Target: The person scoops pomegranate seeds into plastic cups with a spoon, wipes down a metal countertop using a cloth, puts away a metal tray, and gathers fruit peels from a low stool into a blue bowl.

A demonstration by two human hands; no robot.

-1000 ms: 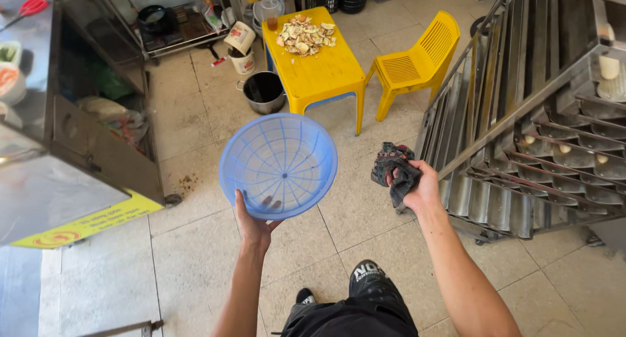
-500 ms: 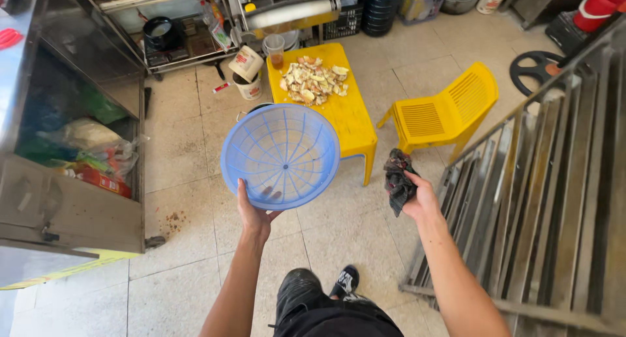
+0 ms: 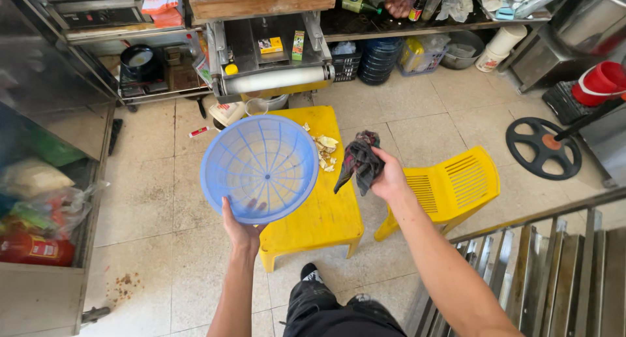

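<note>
My left hand (image 3: 242,229) grips the lower rim of a round blue plastic colander (image 3: 259,167), held up with its inside facing me. My right hand (image 3: 389,178) holds a dark crumpled rag (image 3: 360,162) that hangs down from my fingers. Both are above a low yellow plastic table (image 3: 323,213). A small pile of pale peelings (image 3: 325,151) lies on the table, partly hidden by the colander. My dark trouser leg and shoe (image 3: 312,274) show below.
A yellow plastic chair (image 3: 456,187) stands right of the table. Metal shelving with pots, baskets and a wooden board (image 3: 261,1) lines the back wall. A glass-fronted cabinet (image 3: 45,180) is at left, a steel rack (image 3: 554,272) at lower right, a black fan base (image 3: 543,148) and a red bucket (image 3: 600,82) at right.
My view has swung toward the back wall and closer to the yellow table. Colander and rag stay in my hands and now sit over the table; the steel rack has slid to the lower right.
</note>
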